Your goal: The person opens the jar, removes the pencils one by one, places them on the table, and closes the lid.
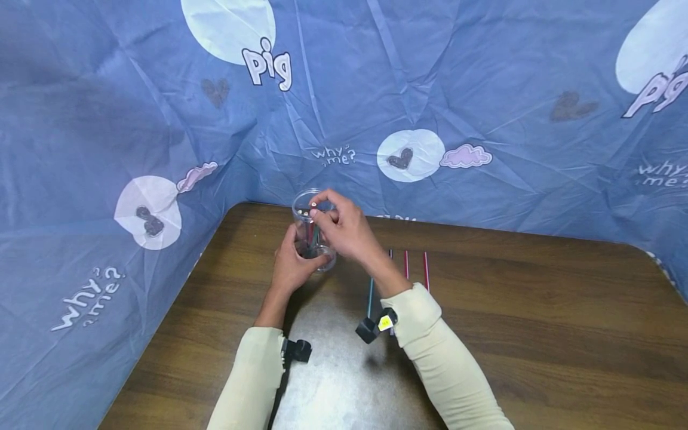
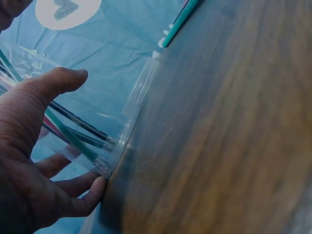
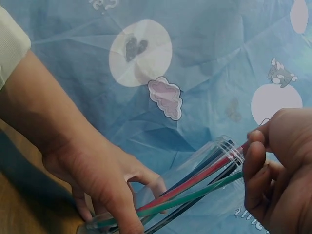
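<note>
A clear plastic jar (image 1: 301, 226) holds several pencils, among them a red pencil (image 3: 197, 179) and a green pencil (image 3: 207, 189). Around the lower part of the jar, my left hand (image 1: 292, 264) keeps its grip, with the fingers curled behind the wall in the left wrist view. My right hand (image 1: 346, 230) is at the jar's mouth, its thumb and finger pinching the top end of the red pencil. The jar's base meets the wooden table in the left wrist view.
Right of the jar, a teal pencil (image 1: 370, 295), a dark pencil (image 1: 390, 253) and two red pencils (image 1: 426, 269) lie on the wooden table (image 1: 510, 310), partly hidden by my right arm. A blue printed cloth (image 1: 344, 107) hangs behind the table and along its left side.
</note>
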A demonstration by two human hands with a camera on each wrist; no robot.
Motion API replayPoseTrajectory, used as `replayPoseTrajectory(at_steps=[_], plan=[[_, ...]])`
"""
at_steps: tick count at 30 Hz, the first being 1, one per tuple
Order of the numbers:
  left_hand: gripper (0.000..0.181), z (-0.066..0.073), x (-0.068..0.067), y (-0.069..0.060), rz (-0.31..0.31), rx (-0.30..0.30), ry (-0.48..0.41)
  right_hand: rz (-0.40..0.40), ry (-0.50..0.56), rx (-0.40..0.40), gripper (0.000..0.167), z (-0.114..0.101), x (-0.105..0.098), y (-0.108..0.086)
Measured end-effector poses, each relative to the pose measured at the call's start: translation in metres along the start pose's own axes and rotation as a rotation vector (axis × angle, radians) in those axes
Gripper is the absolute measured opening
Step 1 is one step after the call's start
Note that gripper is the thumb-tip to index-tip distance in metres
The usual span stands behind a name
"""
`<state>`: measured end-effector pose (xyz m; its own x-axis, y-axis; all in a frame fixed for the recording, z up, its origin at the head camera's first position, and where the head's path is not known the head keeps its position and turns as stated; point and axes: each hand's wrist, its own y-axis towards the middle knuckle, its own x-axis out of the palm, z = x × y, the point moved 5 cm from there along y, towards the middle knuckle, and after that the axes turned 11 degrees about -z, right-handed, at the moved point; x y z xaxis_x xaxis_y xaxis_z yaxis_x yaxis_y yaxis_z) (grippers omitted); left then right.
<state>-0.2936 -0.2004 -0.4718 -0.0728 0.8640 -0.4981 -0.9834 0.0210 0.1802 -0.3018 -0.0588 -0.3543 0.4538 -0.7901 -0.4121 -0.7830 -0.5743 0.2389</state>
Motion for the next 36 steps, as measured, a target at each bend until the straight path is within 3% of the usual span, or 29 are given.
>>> replayPoseTrajectory(at_steps=[8,14,20,28,36], plan=[[0.078,-0.002,0.000,0.000,-0.009,-0.025,-0.022,0.188,0.002,-0.187,0.014,-0.006,-0.006,-0.003],[0.081,-0.001,-0.001,-0.001,-0.007,-0.028,-0.010,0.271,0.198,-0.387,0.015,-0.012,-0.007,-0.005],[0.079,0.000,0.000,0.001,-0.009,-0.023,-0.003,0.273,0.363,-0.533,0.015,-0.021,-0.009,-0.006],[0.079,0.000,0.001,0.002,-0.011,-0.027,-0.007,0.261,0.281,-0.586,0.015,-0.029,-0.010,-0.008],[0.079,-0.001,0.001,0.002,-0.012,-0.017,-0.029,0.339,0.274,-0.591,0.015,-0.029,-0.013,-0.014]])
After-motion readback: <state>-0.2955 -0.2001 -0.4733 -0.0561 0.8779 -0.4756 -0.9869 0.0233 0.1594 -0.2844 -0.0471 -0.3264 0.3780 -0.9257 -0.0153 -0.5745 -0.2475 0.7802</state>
